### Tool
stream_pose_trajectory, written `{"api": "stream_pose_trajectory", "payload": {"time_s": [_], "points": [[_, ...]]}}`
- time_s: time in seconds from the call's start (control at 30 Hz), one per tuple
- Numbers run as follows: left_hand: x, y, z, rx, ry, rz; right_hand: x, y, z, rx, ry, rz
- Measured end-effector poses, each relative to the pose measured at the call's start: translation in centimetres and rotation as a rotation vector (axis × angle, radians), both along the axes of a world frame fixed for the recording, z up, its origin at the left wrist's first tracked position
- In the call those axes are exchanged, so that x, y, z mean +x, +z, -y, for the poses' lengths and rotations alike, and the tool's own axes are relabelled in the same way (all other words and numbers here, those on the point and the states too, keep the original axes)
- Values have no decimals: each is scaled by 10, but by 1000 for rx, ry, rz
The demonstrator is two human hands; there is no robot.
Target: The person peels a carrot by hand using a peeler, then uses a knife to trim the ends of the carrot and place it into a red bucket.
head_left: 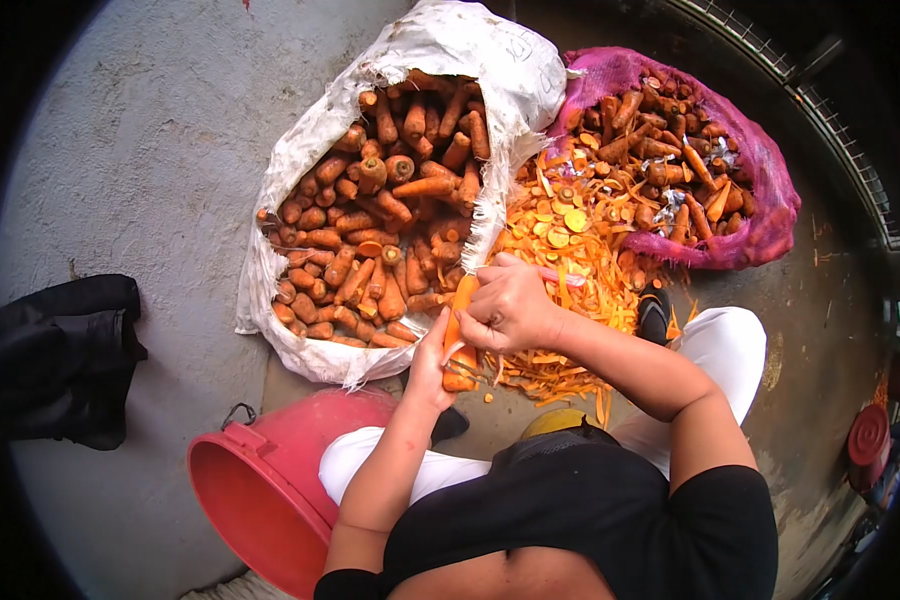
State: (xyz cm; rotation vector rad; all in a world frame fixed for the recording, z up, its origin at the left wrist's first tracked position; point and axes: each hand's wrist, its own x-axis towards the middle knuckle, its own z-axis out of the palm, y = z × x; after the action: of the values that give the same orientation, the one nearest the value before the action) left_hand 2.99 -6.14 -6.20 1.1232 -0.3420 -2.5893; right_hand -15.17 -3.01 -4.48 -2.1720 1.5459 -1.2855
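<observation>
My left hand [431,365] is wrapped round the lower part of an orange, peeled-looking carrot [458,305], which points up and slightly right. Against the carrot's side, my right hand [510,305] is closed on a tool with a pinkish handle [562,276]; its working end is hidden by the fingers. Just above both hands lies an open white sack [290,335] full of unpeeled carrots [370,215]. Orange peelings and round slices [575,220] are heaped on the floor beyond my right hand. Under my left hand, another orange piece [457,382] is partly visible.
A pink mesh sack [770,205] with carrots and scraps stands at the upper right. The red bucket [260,500] lies tipped at the lower left. Dark cloth [70,360] rests on the far left floor. A metal grate [840,125] runs along the right.
</observation>
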Motion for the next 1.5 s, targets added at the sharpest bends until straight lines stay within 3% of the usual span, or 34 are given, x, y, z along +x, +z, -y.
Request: {"api": "stream_pose_trajectory", "payload": {"time_s": [0.1,0.13,0.23,0.3,0.47,0.57,0.67,0.77,0.8,1.07,1.3,1.4,1.5], "points": [[-16,16,-2,-65,75,268,-8,-9,4,-2,-70,8],[-10,19,0,-115,-105,275,-13,-15,7,-2,-100,8],[-10,17,-9,-144,-177,128,-55,-39,19,147,-295,29],[-12,23,-13,-199,-276,48,-89,-61,18,211,-457,-256],[-13,33,-10,-206,-292,-21,-139,-157,-17,922,-616,-340],[-12,29,-4,-140,-216,-115,-125,-173,-43,1089,-438,-253],[-12,21,-1,-119,-142,-112,-99,-195,-56,1101,-323,-371],[-10,12,-1,-131,-55,-63,-83,-223,-63,697,-448,-535],[-13,12,-4,-153,-9,-5,-81,-211,-59,832,-403,-493],[-11,3,1,-274,204,149,-63,-225,-32,924,-486,-479],[-10,2,12,-221,270,44,-75,-216,-19,857,-397,-584],[-10,-8,14,-258,301,21,-84,-177,-16,1118,-484,-301],[-16,4,15,-259,259,-38,-93,-142,-27,1096,-499,-147]]}}
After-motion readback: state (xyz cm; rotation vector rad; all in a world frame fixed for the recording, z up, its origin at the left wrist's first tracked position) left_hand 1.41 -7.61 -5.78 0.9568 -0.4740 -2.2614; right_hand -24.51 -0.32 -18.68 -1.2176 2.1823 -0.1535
